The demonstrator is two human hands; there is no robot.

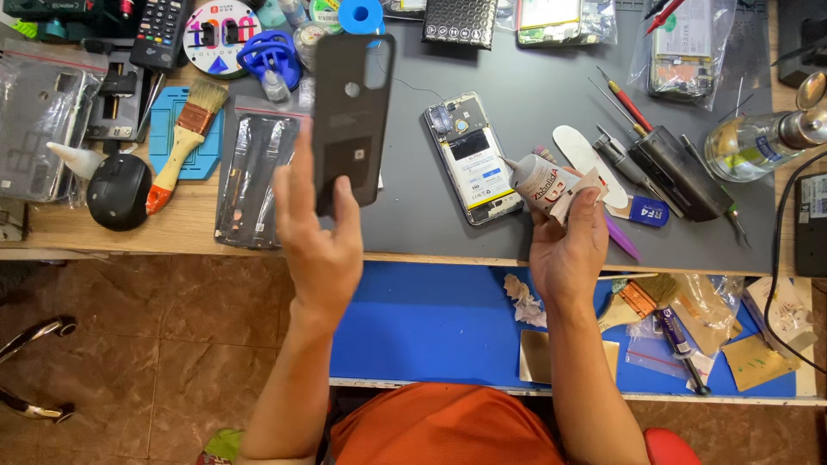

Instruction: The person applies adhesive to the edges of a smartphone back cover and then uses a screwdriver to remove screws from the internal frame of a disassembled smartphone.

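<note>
Hands work above a cluttered table (pixel 517 95). Left hand (pixel 320 245) pinches a dark back cover (pixel 351 112) upright, inner side tilted up for viewing. Right hand (pixel 568 245) grips a glue tube (pixel 543 182), nozzle towards an opened phone (pixel 472 159) lying flat nearby.

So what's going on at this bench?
A person in an orange top sits at a cluttered repair bench. The left hand holds up a dark phone back cover, inner side facing the camera. The right hand grips a small glue tube, its nozzle pointing left. An opened phone lies on the grey mat between the hands, its insides exposed.
</note>
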